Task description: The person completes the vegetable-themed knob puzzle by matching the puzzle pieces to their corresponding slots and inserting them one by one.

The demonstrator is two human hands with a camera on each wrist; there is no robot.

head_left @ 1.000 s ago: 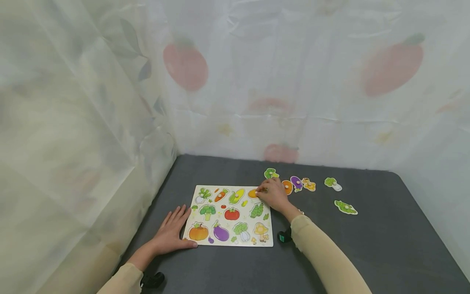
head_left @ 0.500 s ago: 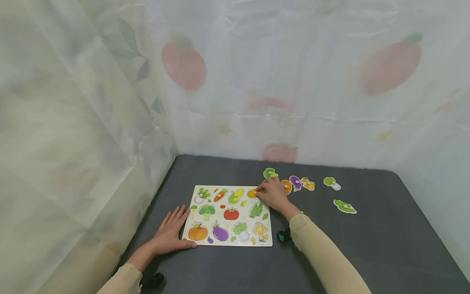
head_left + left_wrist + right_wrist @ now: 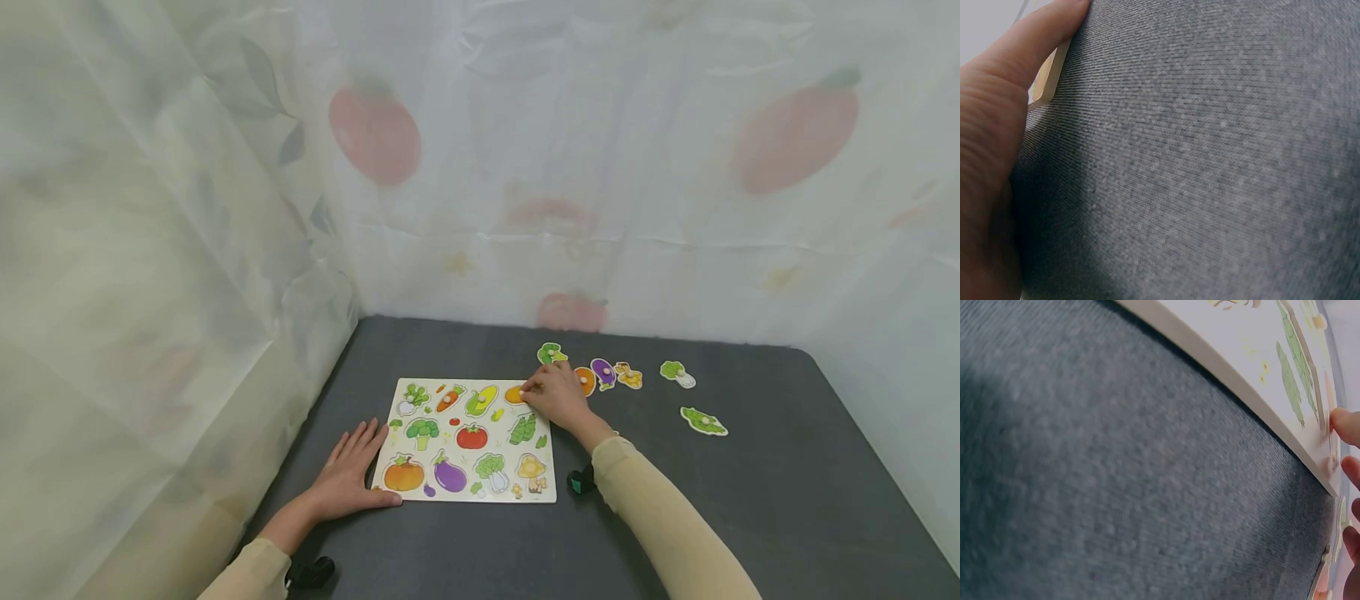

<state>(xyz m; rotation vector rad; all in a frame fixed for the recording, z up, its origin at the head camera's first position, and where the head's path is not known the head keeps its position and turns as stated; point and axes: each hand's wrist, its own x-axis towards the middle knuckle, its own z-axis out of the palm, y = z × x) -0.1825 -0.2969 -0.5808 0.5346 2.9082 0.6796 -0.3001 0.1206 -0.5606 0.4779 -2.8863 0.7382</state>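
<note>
A white vegetable puzzle board (image 3: 450,450) lies on the grey tabletop. My left hand (image 3: 345,477) rests at its left edge, fingers spread and thumb over the near left corner. In the left wrist view the thumb (image 3: 1029,47) lies across that corner. My right hand (image 3: 558,393) is at the far right corner, its thumb and fingertips pinching a yellow-orange puzzle piece (image 3: 514,395), partly hidden by the hand. Knobbed radish (image 3: 412,400), carrot (image 3: 450,399) and corn (image 3: 482,401) pieces sit along the board's far row.
Loose pieces lie beyond the board: broccoli (image 3: 551,353), an orange one (image 3: 585,382), eggplant (image 3: 602,372), mushroom (image 3: 630,377), bok choy (image 3: 677,373) and pea pod (image 3: 703,421). A patterned curtain (image 3: 465,167) hangs behind, another sheet (image 3: 187,333) at left.
The head view has shifted very slightly. Both hands stay in place, the right at the yellow-orange piece and the left on the board's edge.
</note>
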